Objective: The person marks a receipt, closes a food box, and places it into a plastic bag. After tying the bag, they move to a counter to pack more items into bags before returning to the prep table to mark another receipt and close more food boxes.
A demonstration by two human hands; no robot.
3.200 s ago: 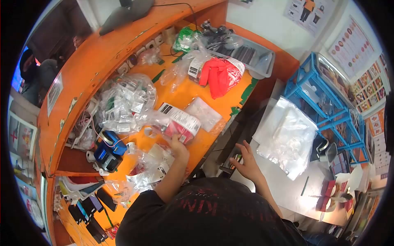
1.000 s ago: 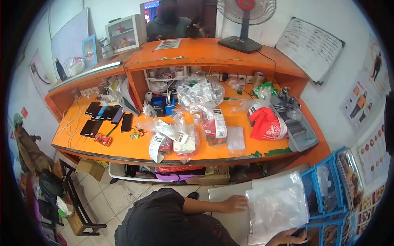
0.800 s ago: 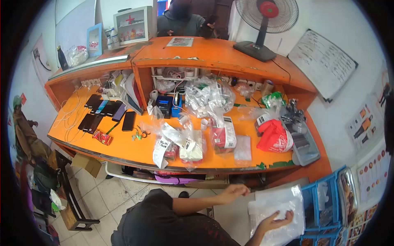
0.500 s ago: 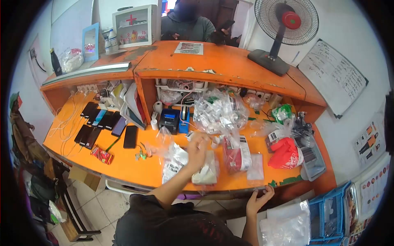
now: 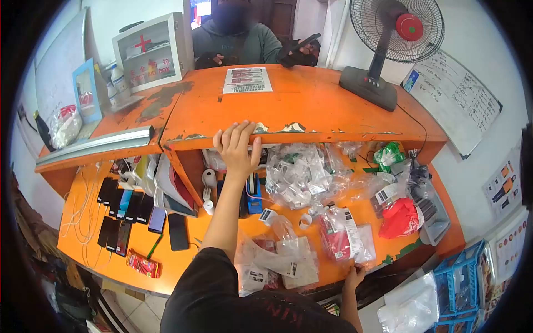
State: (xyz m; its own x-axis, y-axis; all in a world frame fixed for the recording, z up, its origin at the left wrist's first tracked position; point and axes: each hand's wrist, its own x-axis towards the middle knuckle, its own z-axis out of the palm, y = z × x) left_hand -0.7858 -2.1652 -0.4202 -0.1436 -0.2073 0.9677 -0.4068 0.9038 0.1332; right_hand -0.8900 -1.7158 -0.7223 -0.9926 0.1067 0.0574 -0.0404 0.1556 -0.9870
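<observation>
My left hand (image 5: 239, 145) reaches up to the front edge of the raised orange counter (image 5: 288, 114), fingers stretched over its top and nothing held. Down at the front edge of the lower desk, my right hand (image 5: 354, 276) has its fingers bent together by the bottom of a clear flat packet (image 5: 365, 244); I cannot tell what they grip. Beside that packet lies a red-and-white package (image 5: 337, 236) in plastic. Under my left forearm's right side are plastic-wrapped parcels (image 5: 300, 269) and a clear bag with a label (image 5: 268, 216).
Several phones (image 5: 133, 206) and a red snack wrapper (image 5: 143, 265) lie left. A blue tape dispenser (image 5: 254, 194) stands beneath the shelf beside heaped plastic bags (image 5: 305, 175). A fan (image 5: 369, 83) stands above. Across the counter, a person (image 5: 239, 41) holds a phone (image 5: 305, 43).
My left hand has moved from above the parcels up and forward to the raised counter's edge. My right hand's fingers have drawn in at the desk edge. The view has shifted.
</observation>
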